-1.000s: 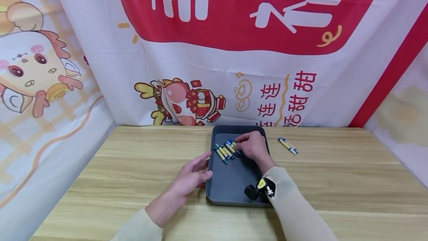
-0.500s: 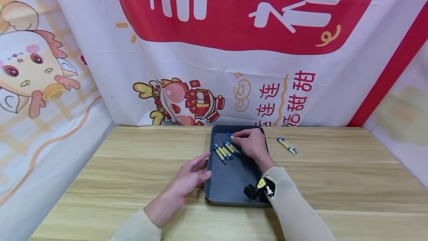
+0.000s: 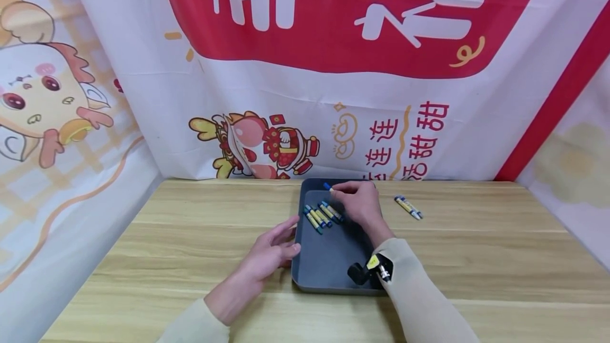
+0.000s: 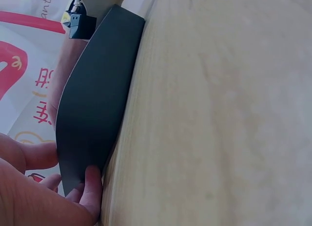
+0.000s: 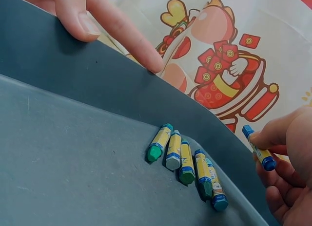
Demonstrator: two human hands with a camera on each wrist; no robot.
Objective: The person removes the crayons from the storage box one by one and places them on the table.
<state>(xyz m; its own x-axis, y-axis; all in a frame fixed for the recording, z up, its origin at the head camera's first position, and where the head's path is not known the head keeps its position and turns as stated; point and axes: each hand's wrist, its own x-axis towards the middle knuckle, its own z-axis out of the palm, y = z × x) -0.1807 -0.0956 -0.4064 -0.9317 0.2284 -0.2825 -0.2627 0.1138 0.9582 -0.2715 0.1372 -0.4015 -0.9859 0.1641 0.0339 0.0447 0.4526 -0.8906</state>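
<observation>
My right hand (image 3: 360,204) pinches a blue crayon (image 5: 259,149) with a yellow wrapper between thumb and fingers, raised over the far part of the grey tray (image 3: 324,263). Below it, several green, grey and teal crayons (image 5: 186,162) lie side by side on the tray floor, near its far left corner. At the tray's left side, my left hand (image 3: 270,252) holds the wall. Its thumb tip (image 5: 80,27) hooks over the rim, while a fingertip (image 4: 92,176) presses the outer face in the left wrist view.
Two crayons (image 3: 408,207) lie together on the wooden table (image 3: 476,258), right of the tray. Behind the table's far edge hangs a printed white and red cloth (image 3: 286,89). A small camera (image 3: 367,270) sits on the right wrist.
The right hand has lifted the blue crayon from beside the others and moved it slightly up and away toward the tray's far end. The left hand stays at the tray wall.
</observation>
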